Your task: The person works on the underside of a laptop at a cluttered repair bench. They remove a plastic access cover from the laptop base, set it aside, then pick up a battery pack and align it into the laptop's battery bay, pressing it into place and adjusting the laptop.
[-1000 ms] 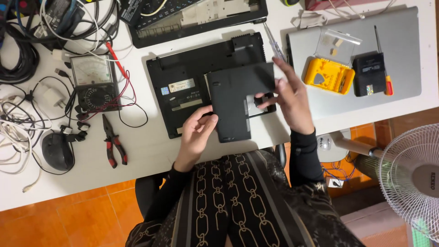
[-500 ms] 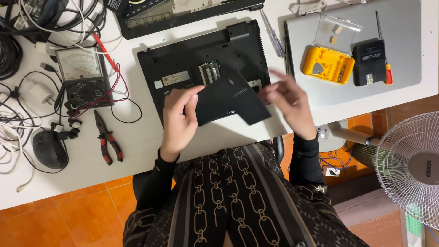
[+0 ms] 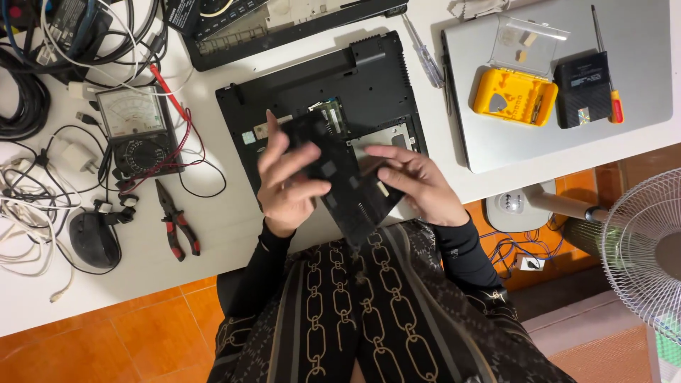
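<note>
Black cover panel (image 3: 347, 181), thin, stiff and probably light, sits tilted between both grips above the open laptop (image 3: 323, 99), left hand (image 3: 287, 181) and right hand (image 3: 415, 184) pinching its edges.

Count from where I stand:
- 2 hands: left hand (image 3: 287, 181), right hand (image 3: 415, 183), centre frame, both on 1 black cover panel (image 3: 347, 184).
- 1 opened black laptop base (image 3: 319, 92), upper centre.
- 1 more stripped laptop chassis (image 3: 284, 25), top edge.
- 1 closed silver laptop (image 3: 567, 142), upper right.
- 2 screwdrivers: one clear-handled (image 3: 423, 53), one red-handled (image 3: 608, 78).
- 1 yellow bit case (image 3: 514, 97), 1 small black box (image 3: 582, 89).
- 1 analog multimeter (image 3: 138, 131), 1 pair of pliers (image 3: 177, 220), 1 black mouse (image 3: 92, 237), all left side.
- 1 pedestal fan (image 3: 642, 245), lower right.
- Cables, upper left: tangled, can't count.
- 1 white tabletop (image 3: 227, 213).
</note>
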